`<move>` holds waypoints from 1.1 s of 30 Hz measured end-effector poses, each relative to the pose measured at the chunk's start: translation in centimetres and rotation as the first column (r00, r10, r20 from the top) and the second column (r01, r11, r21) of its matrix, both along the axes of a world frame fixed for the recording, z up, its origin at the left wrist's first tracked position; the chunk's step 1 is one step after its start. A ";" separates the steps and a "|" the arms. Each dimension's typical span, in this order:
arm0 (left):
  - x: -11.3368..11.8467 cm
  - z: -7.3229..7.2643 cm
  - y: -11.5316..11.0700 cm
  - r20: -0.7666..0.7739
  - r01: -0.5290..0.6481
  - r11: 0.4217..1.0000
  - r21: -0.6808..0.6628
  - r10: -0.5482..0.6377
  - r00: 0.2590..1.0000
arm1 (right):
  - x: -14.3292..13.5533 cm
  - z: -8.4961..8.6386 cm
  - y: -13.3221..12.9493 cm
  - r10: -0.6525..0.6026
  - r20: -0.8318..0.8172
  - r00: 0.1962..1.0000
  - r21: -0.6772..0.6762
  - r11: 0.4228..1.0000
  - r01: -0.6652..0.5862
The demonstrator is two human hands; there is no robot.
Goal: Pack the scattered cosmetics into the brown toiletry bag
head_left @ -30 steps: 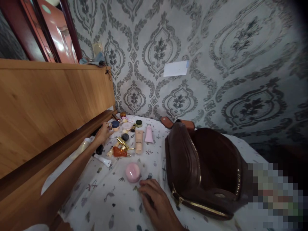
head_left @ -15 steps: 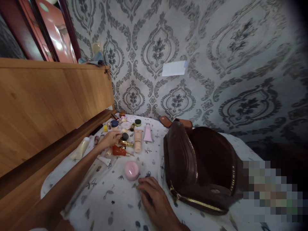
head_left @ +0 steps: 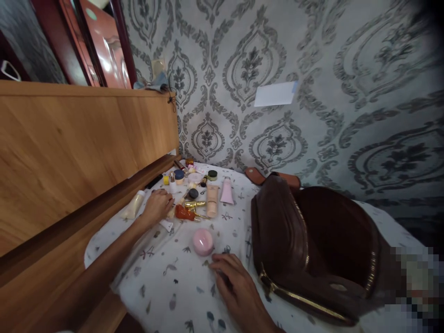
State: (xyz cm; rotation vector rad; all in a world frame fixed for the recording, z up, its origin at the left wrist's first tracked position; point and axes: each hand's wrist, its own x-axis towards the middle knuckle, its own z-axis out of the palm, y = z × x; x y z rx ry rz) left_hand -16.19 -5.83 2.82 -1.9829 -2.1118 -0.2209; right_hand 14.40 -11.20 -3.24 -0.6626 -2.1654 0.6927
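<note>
My left hand is among the cosmetics, its fingers bent downward and closed; what they grip, if anything, is hidden. Right of it lie a dark round-lidded jar, a gold tube and an orange-red bottle. A white tube shows partly below the hand, and a cream tube is to its left. My right hand rests on the patterned cloth with fingers loosely bent and apart, holding nothing. Just beyond its fingertips sits a pink round jar, apart from them.
An open brown leather bag with gold zips stands at the right. A peach tube and a pink tube lie mid-surface. Several small jars, including a blue-lidded one, sit farther back. A wooden panel borders the left; patterned wallpaper rises behind.
The view has turned left, so everything sits farther right. My left hand has drawn back leftward from the dark-lidded jar and covers small tubes seen before. My right hand stays near the pink jar.
</note>
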 end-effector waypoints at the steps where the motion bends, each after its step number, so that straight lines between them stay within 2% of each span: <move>1: -0.6 0.1 -0.7 -0.006 -0.043 0.999 0.029 0.043 0.999 | 0.0 0.0 0.0 0.000 0.004 1.000 0.001 1.000 0.000; 3: -2.3 0.3 -2.0 -0.025 -0.163 0.983 0.087 0.166 0.986 | 0.0 0.1 0.0 -0.006 0.014 1.000 -0.004 1.000 0.006; 5: -4.3 0.3 -3.3 -0.032 -0.319 0.944 0.087 0.323 0.946 | 0.0 0.1 0.0 -0.012 0.022 1.000 -0.013 1.000 0.013; 7: -6.1 0.1 -4.3 -0.008 -0.442 0.897 -0.007 0.442 0.897 | 0.0 0.0 0.0 -0.013 0.016 1.000 -0.010 1.000 0.013; 9: -7.3 -0.2 -4.9 0.029 -0.479 0.871 -0.110 0.485 0.874 | 0.0 0.0 0.0 -0.009 0.009 1.000 -0.008 1.000 0.009; 11: -8.0 -0.5 -5.0 0.062 -0.461 0.878 -0.129 0.472 0.880 | 0.0 0.0 0.0 -0.003 0.004 1.000 -0.006 1.000 0.003; 17: -7.8 -1.0 -3.5 0.089 -0.405 0.914 0.005 0.403 0.911 | -0.1 0.1 0.0 -0.006 0.015 1.000 0.000 1.000 0.006; 20: -6.8 -0.9 -2.8 0.047 -0.375 0.925 0.059 0.372 0.927 | -0.1 0.2 0.0 -0.009 0.015 1.000 0.002 1.000 0.009; 22: -5.8 -0.8 -2.5 0.028 -0.295 0.952 0.081 0.293 0.956 | -0.1 0.2 -0.1 -0.012 0.013 1.000 0.001 1.000 0.012; 25: -3.8 -0.9 -2.4 0.034 -0.183 0.983 0.033 0.182 0.983 | -0.1 0.2 -0.1 -0.018 0.003 1.000 0.002 1.000 0.018; 30: -1.5 -1.1 -2.2 0.025 -0.286 0.956 -0.063 0.288 0.957 | -0.1 0.1 -0.2 -0.015 -0.014 1.000 0.010 1.000 0.015; 33: -1.1 -0.9 -2.1 0.011 -0.285 0.956 -0.075 0.286 0.958 | 0.0 0.1 -0.3 -0.022 -0.027 0.999 0.018 1.000 0.022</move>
